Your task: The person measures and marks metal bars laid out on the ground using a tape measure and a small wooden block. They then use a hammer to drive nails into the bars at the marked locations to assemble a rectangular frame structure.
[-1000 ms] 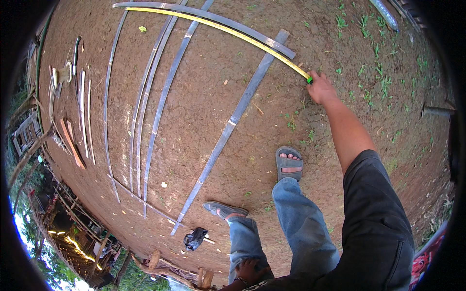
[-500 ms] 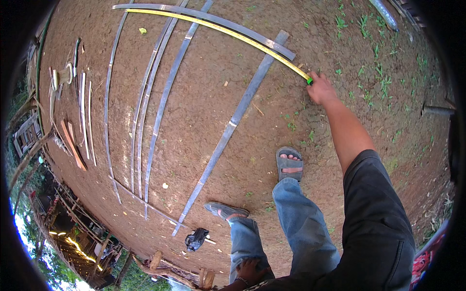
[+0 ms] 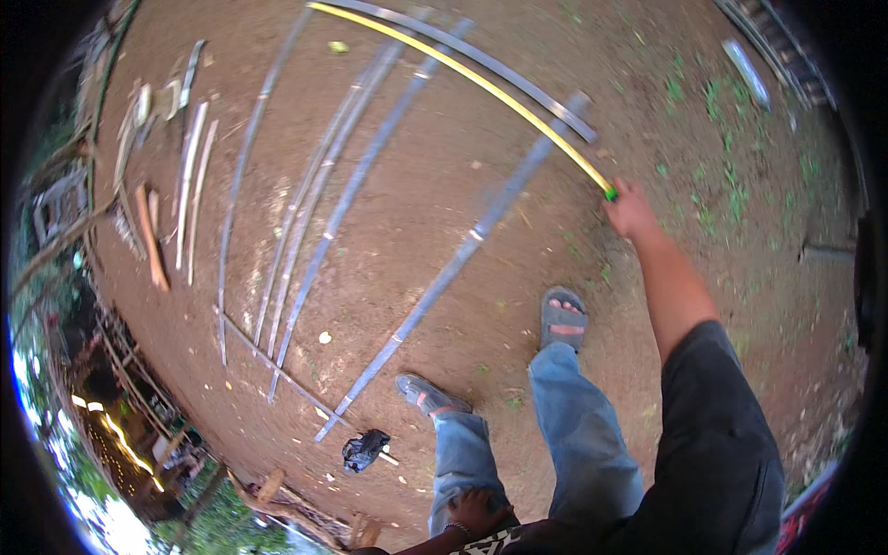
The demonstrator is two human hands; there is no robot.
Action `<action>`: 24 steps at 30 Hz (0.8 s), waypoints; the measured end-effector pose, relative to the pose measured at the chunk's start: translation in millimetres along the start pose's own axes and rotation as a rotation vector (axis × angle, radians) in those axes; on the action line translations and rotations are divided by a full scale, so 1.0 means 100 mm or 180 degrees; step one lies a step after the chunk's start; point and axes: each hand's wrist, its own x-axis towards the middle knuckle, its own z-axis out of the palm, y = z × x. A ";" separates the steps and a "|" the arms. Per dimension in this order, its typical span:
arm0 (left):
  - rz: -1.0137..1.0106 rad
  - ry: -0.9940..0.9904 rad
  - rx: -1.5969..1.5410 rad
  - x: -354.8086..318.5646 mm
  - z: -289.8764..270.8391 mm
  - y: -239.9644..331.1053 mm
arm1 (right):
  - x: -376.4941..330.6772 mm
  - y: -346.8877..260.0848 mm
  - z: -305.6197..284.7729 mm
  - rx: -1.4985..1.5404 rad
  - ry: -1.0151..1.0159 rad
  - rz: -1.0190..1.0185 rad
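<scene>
My right hand (image 3: 632,208), at the end of an outstretched arm, is closed around a small green tape measure (image 3: 610,194), mostly hidden by the fingers. Its yellow blade (image 3: 481,81) runs out to the far left, beside a grey slat (image 3: 499,76) that lies across several long slats. The nearest long slat (image 3: 476,233) passes under the blade close to my hand. My left hand (image 3: 479,511) rests on my left thigh with its fingers spread, holding nothing.
A black plastic bag (image 3: 365,450) lies by the near ends of the slats, next to a thin crosswise stick (image 3: 277,367). Pale strips (image 3: 191,185) and a brown wooden piece (image 3: 151,239) lie left. A clear bottle (image 3: 746,74) is far right.
The view has shifted, and the picture is slightly blurred. My right hand and the tape blade have come a little nearer to me, widening the gap to the crosswise slat.
</scene>
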 end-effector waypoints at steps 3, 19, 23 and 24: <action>-0.0096 0.0170 0.0027 -0.15 -0.06 -0.12 | -0.44 -0.19 -0.06 0.0138 -0.0003 0.0055; 0.0719 0.1489 -0.0850 -0.50 0.09 -3.26 | -3.19 -2.51 2.02 0.1423 -0.0259 -0.0270; 0.1046 0.1695 -0.1219 -0.44 0.35 -4.16 | -4.18 -2.75 3.02 0.1478 -0.0472 -0.0301; 0.1123 0.1675 -0.1311 -0.43 0.42 -4.28 | -4.40 -2.87 3.24 0.1756 -0.0699 -0.0270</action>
